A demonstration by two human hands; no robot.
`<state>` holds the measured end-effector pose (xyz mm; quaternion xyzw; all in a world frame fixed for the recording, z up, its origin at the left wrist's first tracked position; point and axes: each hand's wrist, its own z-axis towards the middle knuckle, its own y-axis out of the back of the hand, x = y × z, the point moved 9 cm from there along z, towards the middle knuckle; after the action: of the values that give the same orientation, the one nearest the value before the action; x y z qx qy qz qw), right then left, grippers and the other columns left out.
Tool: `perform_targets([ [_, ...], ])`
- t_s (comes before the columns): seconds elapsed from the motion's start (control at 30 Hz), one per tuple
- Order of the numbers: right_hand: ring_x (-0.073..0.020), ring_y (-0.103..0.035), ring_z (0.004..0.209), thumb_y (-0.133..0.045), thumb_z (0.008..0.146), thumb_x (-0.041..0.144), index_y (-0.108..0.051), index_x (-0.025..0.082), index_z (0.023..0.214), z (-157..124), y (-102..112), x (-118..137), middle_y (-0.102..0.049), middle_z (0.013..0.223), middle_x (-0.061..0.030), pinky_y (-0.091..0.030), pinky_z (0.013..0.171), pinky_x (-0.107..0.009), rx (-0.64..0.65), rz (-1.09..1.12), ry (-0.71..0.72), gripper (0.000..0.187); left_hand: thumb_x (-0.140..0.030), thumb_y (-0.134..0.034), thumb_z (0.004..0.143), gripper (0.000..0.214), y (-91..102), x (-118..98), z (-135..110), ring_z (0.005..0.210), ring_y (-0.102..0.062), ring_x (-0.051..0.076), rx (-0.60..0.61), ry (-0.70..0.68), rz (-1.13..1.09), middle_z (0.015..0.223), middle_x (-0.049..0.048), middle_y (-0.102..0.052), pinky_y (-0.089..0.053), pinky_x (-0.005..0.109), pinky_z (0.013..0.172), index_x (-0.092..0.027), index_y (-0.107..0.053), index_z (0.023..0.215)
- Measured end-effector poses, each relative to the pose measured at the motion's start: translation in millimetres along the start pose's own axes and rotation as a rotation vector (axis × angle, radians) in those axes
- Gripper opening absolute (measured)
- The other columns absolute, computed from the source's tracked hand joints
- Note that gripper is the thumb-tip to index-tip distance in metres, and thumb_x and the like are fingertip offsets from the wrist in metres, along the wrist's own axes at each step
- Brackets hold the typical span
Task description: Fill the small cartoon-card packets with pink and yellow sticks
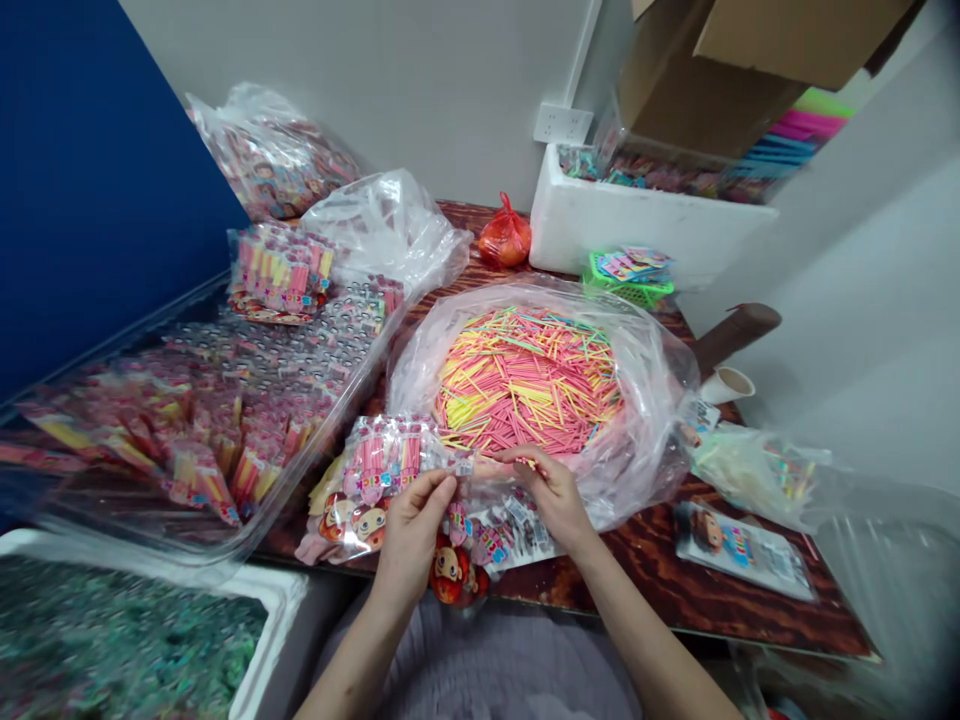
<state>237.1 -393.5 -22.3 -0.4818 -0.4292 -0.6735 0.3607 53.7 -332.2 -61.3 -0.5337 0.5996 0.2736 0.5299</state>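
My left hand [414, 525] is closed, thumb and forefinger pinching the top of a clear printed packet [450, 570] with a cartoon face, which hangs at the table's front edge. My right hand [553, 502] is closed at the near rim of a large clear plastic bag [645, 400]. Its fingertips pinch what look like a few thin sticks, mostly covered by the fingers. Inside the big bag lies a heap of thin pink, yellow and green sticks [525, 385]. More printed packets [386, 470] lie left of my left hand, some with pink sticks showing.
A clear tray [330, 455] full of filled packets stands at left, above a white foam box [281, 590]. Behind are a red bag [505, 238], a green basket [634, 290] and a white foam box [645, 220]. At right are a paper cup [726, 385] and flat packaging [742, 550].
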Motion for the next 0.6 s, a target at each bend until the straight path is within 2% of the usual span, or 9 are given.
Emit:
perform_targets([
  [0.6,-0.0223,-0.065,0.096,-0.050,0.095,0.034,-0.071,0.025,0.103,-6,-1,4,-0.072,0.099,-0.0065,-0.047,0.085,-0.033,0.008,0.009,0.004,0.025,-0.042,-0.074,0.071,0.026,-11.5,-7,0,0.065,-0.056,0.012,0.019,0.001,0.020,0.067,-0.0010,-0.066,-0.044,0.021,0.064,-0.017,-0.071,0.077],
])
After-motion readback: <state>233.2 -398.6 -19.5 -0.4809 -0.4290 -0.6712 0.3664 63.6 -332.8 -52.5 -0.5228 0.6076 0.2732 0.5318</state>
